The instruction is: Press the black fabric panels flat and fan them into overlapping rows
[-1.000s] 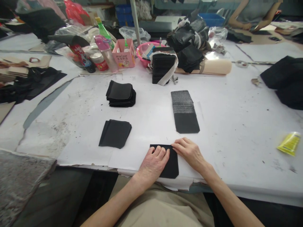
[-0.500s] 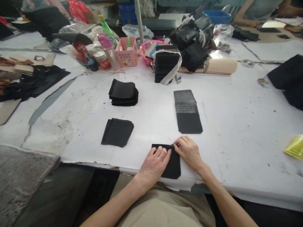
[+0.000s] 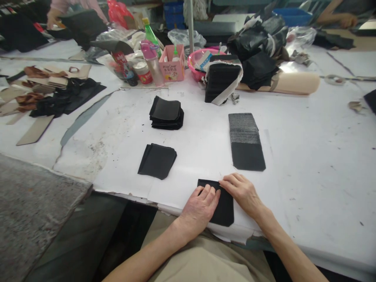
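A flat black piece of leather-like material [image 3: 225, 209] with clipped lower corners lies at the table's front edge. My left hand [image 3: 199, 206] rests across its left half, fingers bent together and pressing on it. At its top right corner, my right hand [image 3: 244, 192] has thumb and forefinger closed on the edge, where a narrow strip looks folded over. Ahead to the right lies an overlapping row of black pieces [image 3: 248, 156] with grey fuzzy ends. A small pile of black pieces [image 3: 158, 161] lies to the left, with a taller stack [image 3: 166, 110] behind it.
Behind stand a strapped black bundle [image 3: 221, 80], a pink basin [image 3: 192, 64], a pink box [image 3: 172, 64], bottles and a beige roll [image 3: 296, 83]. Scraps [image 3: 58, 96] lie at left, near a grey rough-topped surface [image 3: 35, 199]. Other people's arms show across the table.
The view has swung left, so everything sits further right. My right fingers have moved slightly at the top edge, where the strip now looks flatter. My left hand stays on the piece.
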{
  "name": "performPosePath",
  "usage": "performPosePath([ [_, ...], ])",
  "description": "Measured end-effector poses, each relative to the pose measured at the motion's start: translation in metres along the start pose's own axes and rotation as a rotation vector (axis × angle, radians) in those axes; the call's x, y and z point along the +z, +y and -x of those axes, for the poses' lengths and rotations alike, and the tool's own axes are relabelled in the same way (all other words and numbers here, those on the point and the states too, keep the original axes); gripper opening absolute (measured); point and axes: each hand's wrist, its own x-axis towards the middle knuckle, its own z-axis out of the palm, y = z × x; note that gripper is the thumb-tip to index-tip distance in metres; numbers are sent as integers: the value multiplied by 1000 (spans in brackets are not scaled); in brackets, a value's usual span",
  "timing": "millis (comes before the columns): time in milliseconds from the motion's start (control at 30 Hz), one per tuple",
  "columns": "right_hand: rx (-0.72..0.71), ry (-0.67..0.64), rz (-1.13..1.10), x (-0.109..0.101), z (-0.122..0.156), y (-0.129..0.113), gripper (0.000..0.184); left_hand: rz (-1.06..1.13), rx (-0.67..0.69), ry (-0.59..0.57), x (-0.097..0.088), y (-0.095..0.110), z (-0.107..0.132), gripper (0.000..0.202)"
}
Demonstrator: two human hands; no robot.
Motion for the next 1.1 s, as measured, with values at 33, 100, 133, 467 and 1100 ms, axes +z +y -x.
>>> performPosePath([
  [33, -15, 1, 17, 1, -1, 0, 19, 0, -1, 1, -1, 0, 0, 38],
  [100, -20, 16, 61, 3, -2, 0, 17, 2, 1, -3, -2, 0, -1, 38],
  [133, -5, 31, 84, 5, -4, -1, 17, 6, 3, -6, -2, -1, -1, 38],
  [467, 314, 166, -100, 16, -10, -11, 13, 56, -3, -17, 0, -3, 0, 39],
  [1100, 140, 119, -240, 16, -7, 2, 17, 192, -19, 97, -5, -38, -6, 30],
])
